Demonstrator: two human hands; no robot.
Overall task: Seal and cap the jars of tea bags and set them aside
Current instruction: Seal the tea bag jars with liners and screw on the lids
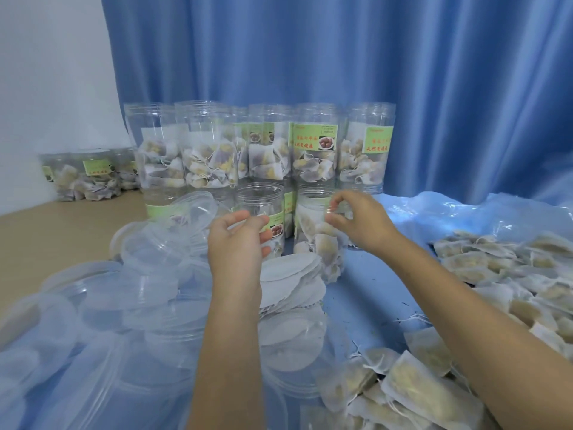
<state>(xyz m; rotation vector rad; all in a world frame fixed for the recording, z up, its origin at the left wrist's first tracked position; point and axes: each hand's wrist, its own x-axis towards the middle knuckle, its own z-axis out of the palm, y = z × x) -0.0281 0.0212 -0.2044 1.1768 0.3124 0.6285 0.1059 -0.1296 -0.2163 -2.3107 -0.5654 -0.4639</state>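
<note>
Two clear jars of tea bags stand before me. My left hand [238, 243] hovers in front of the left jar [260, 200], whose mouth is uncovered. Its fingers are loosely curled and I see nothing in them. My right hand [359, 221] pinches with thumb and forefinger at the rim of the right jar [313, 240], whose top looks whitish. A pile of white round seals [291, 277] lies just below the jars. Clear plastic lids [148, 274] are heaped to the left.
Behind stand stacked uncapped jars of tea bags [313, 147], and low jars [90, 178] sit at the far left on the tan table [62, 231]. Loose tea bags [502, 274] cover the blue sheet on the right and front. A blue curtain [341, 57] hangs behind.
</note>
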